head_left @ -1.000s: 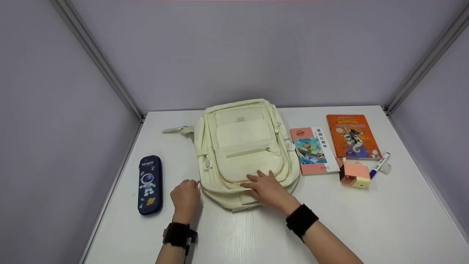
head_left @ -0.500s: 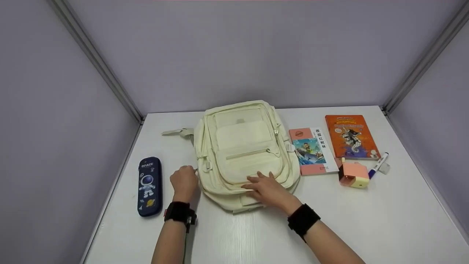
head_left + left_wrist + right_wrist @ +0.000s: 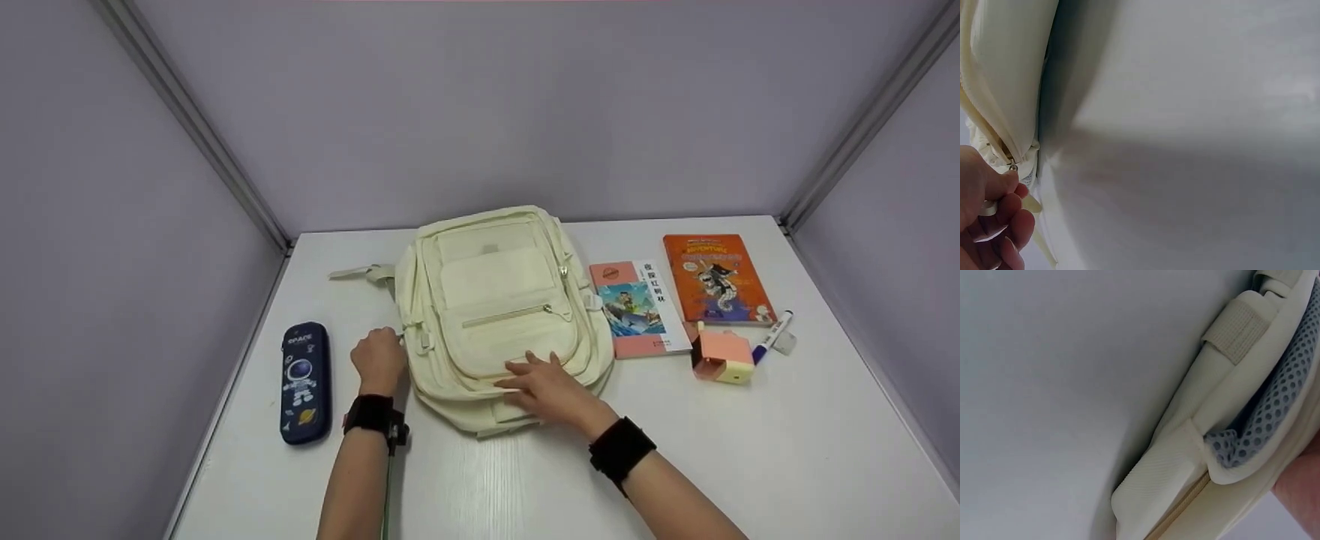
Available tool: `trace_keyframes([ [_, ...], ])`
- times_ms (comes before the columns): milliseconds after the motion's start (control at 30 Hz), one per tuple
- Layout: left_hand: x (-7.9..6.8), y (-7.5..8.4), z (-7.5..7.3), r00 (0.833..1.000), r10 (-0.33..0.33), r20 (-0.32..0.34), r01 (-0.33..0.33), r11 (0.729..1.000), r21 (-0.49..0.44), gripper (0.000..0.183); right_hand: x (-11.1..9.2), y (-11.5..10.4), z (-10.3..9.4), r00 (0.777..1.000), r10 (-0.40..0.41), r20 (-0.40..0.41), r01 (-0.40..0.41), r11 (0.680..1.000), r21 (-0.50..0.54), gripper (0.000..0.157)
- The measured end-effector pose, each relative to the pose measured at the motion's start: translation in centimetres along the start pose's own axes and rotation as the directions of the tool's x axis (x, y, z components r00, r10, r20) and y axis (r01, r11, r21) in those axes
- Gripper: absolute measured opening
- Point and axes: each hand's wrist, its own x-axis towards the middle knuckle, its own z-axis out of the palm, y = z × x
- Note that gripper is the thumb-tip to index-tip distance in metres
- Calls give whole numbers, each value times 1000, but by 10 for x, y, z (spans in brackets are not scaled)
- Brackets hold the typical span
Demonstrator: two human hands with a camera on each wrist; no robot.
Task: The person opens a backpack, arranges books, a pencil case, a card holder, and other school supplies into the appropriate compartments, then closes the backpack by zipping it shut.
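Note:
A cream backpack (image 3: 499, 277) lies front side up on the white table. At its left side my left hand (image 3: 379, 360) pinches a small metal zipper pull (image 3: 1013, 167) between thumb and forefinger; the other fingers curl loosely below. In the left wrist view the zipper's edge runs up from that pull along the bag. My right hand (image 3: 551, 386) rests with spread fingers on the lower front of the bag. In the right wrist view only a bit of that hand shows, beside the bag's strap and grey mesh (image 3: 1280, 399).
A navy pencil case (image 3: 306, 384) with an astronaut lies at the left. Right of the bag are a pink-and-white book (image 3: 637, 309), an orange book (image 3: 718, 277), a pink pencil sharpener (image 3: 724, 356), a marker (image 3: 772, 337) and a small whitish block (image 3: 784, 343). Walls enclose the back and sides.
My left hand has moved away from me along the bag's left side, pulling the zipper pull with it. The right hand has stayed on the bag's front.

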Motion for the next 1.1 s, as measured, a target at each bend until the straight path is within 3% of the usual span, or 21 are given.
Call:
trace_keyframes([
  [400,0,-9,-8,999,-22,32,25,997,-70,19,-9,17,-12,995,-100,-26,100,995,-23,39],
  [567,-5,-6,-14,998,-38,49,41,997,-64,12,-18,23,-17,993,-87,-75,84,995,-48,37],
  [733,-12,8,-23,998,-52,-23,51,997,-66,12,-19,21,-17,991,-71,-111,61,994,-90,33],
  [833,-17,23,-29,995,33,-89,-43,992,-116,13,-18,19,-16,987,-68,-145,51,991,-120,28],
  [933,-26,39,-33,976,193,-103,-210,960,-185,16,-19,18,-17,982,-71,-176,49,991,-127,24],
  [1000,-35,48,-35,944,320,-77,-330,915,-232,19,-20,18,-17,980,-71,-184,49,992,-120,23],
  [1100,-50,60,-37,868,497,-11,-472,816,-333,26,-23,17,-20,981,-64,-183,45,994,-104,23],
])
